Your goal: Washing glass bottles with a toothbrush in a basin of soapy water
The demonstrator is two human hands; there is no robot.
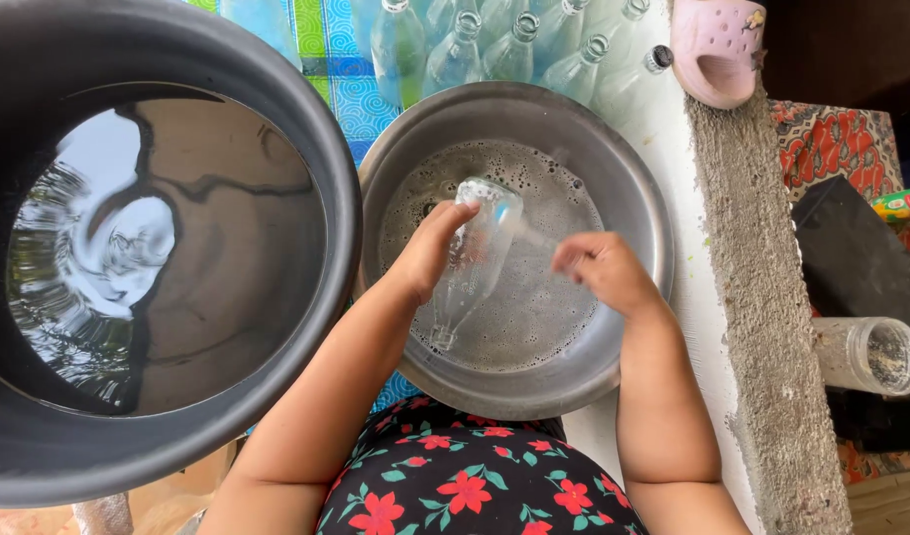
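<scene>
A clear glass bottle (472,267) hangs tilted over a wide metal basin (633,198) of soapy water, base up and away from me, neck down toward me. My left hand (427,248) grips it around the body. My right hand (602,271) is closed on a thin blurred handle, apparently a brush (529,234), that reaches toward the bottle's upper end. The basin sits just beyond my lap.
A big dark tub (326,149) of clear water fills the left. Several clear bottles (514,45) lie on a patterned mat beyond the basin. A pink clog (715,45) rests on a rough concrete ledge (762,297); a clear jar (866,355) lies at right.
</scene>
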